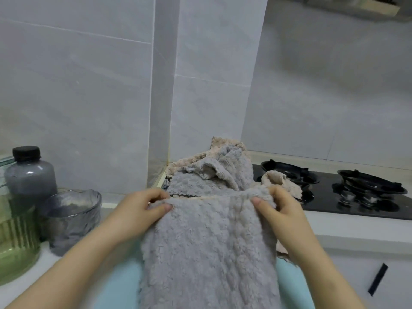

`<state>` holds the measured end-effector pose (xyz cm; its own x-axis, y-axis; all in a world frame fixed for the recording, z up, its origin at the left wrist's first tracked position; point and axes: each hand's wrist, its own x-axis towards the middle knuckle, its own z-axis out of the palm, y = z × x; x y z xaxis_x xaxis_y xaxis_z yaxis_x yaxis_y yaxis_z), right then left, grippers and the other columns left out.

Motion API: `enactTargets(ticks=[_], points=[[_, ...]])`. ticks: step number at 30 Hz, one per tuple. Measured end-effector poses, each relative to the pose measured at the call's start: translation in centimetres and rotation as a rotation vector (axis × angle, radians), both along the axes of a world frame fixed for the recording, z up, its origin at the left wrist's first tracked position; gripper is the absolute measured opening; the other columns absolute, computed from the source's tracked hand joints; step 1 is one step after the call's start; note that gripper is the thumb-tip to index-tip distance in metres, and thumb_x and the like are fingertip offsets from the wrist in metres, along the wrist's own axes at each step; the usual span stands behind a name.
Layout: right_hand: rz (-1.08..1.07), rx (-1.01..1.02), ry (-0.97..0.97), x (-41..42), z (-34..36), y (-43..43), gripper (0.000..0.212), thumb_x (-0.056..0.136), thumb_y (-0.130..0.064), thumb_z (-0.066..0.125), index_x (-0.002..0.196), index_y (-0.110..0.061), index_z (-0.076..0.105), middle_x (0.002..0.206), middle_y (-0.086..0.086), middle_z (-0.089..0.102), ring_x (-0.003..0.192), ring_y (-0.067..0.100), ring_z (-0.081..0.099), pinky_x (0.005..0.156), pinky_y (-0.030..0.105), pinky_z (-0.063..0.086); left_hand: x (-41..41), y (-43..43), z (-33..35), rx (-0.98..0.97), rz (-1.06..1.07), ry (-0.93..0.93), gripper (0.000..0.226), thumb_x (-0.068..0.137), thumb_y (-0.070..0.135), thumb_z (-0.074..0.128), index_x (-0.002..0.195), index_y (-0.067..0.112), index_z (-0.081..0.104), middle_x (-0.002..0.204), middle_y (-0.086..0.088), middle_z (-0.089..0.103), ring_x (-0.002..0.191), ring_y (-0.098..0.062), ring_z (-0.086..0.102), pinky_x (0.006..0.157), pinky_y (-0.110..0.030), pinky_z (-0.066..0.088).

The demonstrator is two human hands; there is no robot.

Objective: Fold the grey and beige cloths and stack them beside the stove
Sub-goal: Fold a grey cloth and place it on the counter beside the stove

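Fingers [166,207] (both hands) pinch grey cloth [207,246] edge

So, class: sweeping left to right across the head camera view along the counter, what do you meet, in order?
green ribbed glass container → dark-capped bottle → grey glass bowl → left hand → grey cloth → right hand → stove

The held cloth [207,246] hangs at centre between the left hand [139,210] at nine o'clock and the right hand [281,210] at three, the heaped cloths [211,175] behind at twelve, the stove [347,192] at two, and the bottle [30,172] and the glass bowl [71,219] at nine.
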<state>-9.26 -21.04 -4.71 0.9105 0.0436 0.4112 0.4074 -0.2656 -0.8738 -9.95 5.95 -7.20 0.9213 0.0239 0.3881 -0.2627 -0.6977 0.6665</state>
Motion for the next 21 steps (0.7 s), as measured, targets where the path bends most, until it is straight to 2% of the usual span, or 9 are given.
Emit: enactTargets(ticks=[2, 4, 8, 11, 13, 15, 16, 19, 21], points=[[-0.100, 0.013, 0.015, 1.0, 1.2, -1.7, 0.008, 0.088, -0.020, 0.062, 0.084, -0.015, 0.058, 0.090, 0.008, 0.068, 0.086, 0.027, 0.064, 0.079, 0.043, 0.051, 1.3, -0.9, 2.3, 0.084, 0.061, -0.071, 0.003, 0.086, 0.026, 0.063, 0.089, 0.028, 0.062, 0.078, 0.014, 0.062, 0.082, -0.018, 0.056, 0.070, -0.028, 0.039], [-0.242, -0.067, 0.038, 2.6, 1.1, -2.9, 0.009, 0.088, -0.024, 0.060, 0.093, -0.016, 0.059, 0.101, 0.003, 0.067, 0.091, 0.026, 0.061, 0.080, 0.041, 0.050, 3.1, -2.3, 3.6, 0.264, 0.148, -0.134, 0.014, 0.089, 0.028, 0.059, 0.101, 0.024, 0.063, 0.093, 0.005, 0.066, 0.093, -0.022, 0.058, 0.074, -0.029, 0.042], [-0.343, -0.371, 0.212, 4.3, -1.5, -3.9, 0.044, 0.090, -0.019, 0.053, 0.131, -0.015, 0.040, 0.127, 0.012, 0.054, 0.107, 0.029, 0.052, 0.082, 0.032, 0.041, 5.2, -4.3, 2.9, 0.689, 0.269, -0.226, 0.031, 0.090, 0.014, 0.050, 0.120, 0.021, 0.051, 0.122, -0.004, 0.055, 0.110, -0.028, 0.053, 0.080, -0.036, 0.047], [-0.381, -0.658, 0.185, 3.2, -3.7, -3.9, 0.057, 0.089, -0.028, 0.054, 0.140, -0.022, 0.030, 0.140, 0.008, 0.043, 0.122, 0.032, 0.043, 0.097, 0.038, 0.039, 4.0, -5.3, 1.5, 0.814, 0.280, -0.373, 0.058, 0.055, 0.001, 0.079, 0.109, 0.017, 0.062, 0.102, -0.010, 0.062, 0.087, -0.031, 0.061, 0.060, -0.036, 0.050], [-0.388, -0.765, 0.024, 1.5, -4.9, -3.6, 0.036, 0.089, -0.029, 0.052, 0.124, -0.026, 0.046, 0.127, 0.001, 0.050, 0.114, 0.024, 0.046, 0.094, 0.036, 0.040, 1.4, -6.5, 0.7, 0.677, 0.143, -0.408, 0.044, 0.053, 0.005, 0.083, 0.091, 0.019, 0.066, 0.080, -0.002, 0.060, 0.068, -0.025, 0.059, 0.048, -0.031, 0.046], [-0.247, -0.740, -0.033, -0.4, -5.9, -3.4, 0.008, 0.088, -0.027, 0.053, 0.094, -0.029, 0.050, 0.100, -0.008, 0.052, 0.093, 0.011, 0.049, 0.079, 0.024, 0.042, -1.8, -7.4, -0.8, 0.473, 0.005, -0.287, 0.013, 0.081, 0.023, 0.066, 0.093, 0.025, 0.062, 0.085, 0.010, 0.053, 0.078, -0.013, 0.057, 0.063, -0.031, 0.049], [-0.162, -0.734, -0.032, -1.3, -6.6, -3.2, 0.010, 0.087, -0.025, 0.054, 0.083, -0.031, 0.047, 0.091, -0.011, 0.050, 0.085, 0.006, 0.047, 0.071, 0.017, 0.039, -3.1, -7.4, -2.1, 0.419, -0.077, -0.185, 0.013, 0.087, 0.036, 0.055, 0.097, 0.030, 0.060, 0.087, 0.016, 0.049, 0.083, -0.006, 0.054, 0.073, -0.027, 0.047], [0.008, -0.760, -0.055, -2.8, -8.3, -3.0, 0.016, 0.079, -0.034, 0.054, 0.071, -0.035, 0.041, 0.083, -0.014, 0.051, 0.083, 0.006, 0.046, 0.071, 0.016, 0.035, -6.7, -7.5, -4.1, 0.429, -0.350, 0.038, 0.057, 0.070, 0.078, 0.040, 0.108, 0.037, 0.055, 0.101, 0.024, 0.047, 0.095, 0.011, 0.043, 0.090, -0.017, 0.038], [0.054, -0.768, -0.062, -3.4, -9.0, -3.1, 0.016, 0.067, -0.055, 0.046, 0.072, -0.040, 0.041, 0.084, -0.020, 0.047, 0.088, 0.006, 0.044, 0.075, 0.016, 0.033, -7.9, -7.4, -4.6, 0.606, -0.432, 0.145, 0.078, 0.060, 0.088, 0.034, 0.122, 0.043, 0.046, 0.122, 0.027, 0.040, 0.113, 0.008, 0.034, 0.101, -0.020, 0.028]])
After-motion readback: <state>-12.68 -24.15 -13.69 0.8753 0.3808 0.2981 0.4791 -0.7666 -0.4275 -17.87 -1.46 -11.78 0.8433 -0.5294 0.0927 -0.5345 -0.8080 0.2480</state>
